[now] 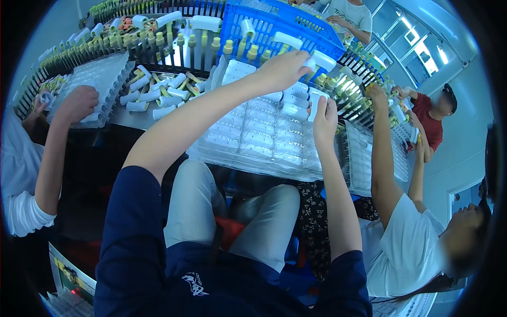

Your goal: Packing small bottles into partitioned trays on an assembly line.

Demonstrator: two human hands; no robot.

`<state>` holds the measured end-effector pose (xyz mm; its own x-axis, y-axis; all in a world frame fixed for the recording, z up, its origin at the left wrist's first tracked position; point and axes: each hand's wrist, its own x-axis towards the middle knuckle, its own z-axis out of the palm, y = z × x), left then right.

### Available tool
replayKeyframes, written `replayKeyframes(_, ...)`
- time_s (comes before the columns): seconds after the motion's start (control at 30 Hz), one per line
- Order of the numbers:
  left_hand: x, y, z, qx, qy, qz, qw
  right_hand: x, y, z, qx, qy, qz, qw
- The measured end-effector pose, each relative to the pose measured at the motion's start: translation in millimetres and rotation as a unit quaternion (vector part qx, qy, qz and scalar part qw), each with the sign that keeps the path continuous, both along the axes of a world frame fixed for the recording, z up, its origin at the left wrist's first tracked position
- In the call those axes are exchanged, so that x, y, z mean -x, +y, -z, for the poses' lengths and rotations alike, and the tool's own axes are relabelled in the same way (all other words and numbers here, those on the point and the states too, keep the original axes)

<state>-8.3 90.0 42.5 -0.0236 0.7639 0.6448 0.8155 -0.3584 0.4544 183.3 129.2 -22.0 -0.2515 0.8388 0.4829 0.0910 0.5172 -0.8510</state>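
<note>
My left hand [282, 70] reaches across the tray to the right, fingers closed on a white curved plastic part [323, 61] by the rack. Whether that part still sits on a peg is hidden by the fingers. My right hand [325, 113], lower and nearer, pinches another white plastic part [315, 105] upright over the tray's right side. Beneath both hands lies a clear plastic blister tray [253, 158], stacked on others, with rows of white parts [264, 113] in its pockets.
Behind the tray runs a rack of yellow-tipped pegs [203, 42], some capped with white parts. A blue crate [280, 24] stands beyond. Loose white parts [169, 90] are heaped left of the tray. Co-workers' hands [79, 104] work close on both sides, by other clear trays [364, 153].
</note>
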Motion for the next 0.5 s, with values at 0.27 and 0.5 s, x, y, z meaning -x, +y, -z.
replayKeyframes(0.27, -29.3, 63.8, -28.6, -0.139, 0.053, -0.024, 0.989, -1.0, 3.8, -0.4, -0.001, 0.007, 0.004, 1.000)
replayKeyframes(0.5, -38.9, 111.8, -52.0, 0.086, -0.005, -0.126, 0.988, -2.2, -2.4, -6.2, 0.019, 0.002, 0.008, 1.000)
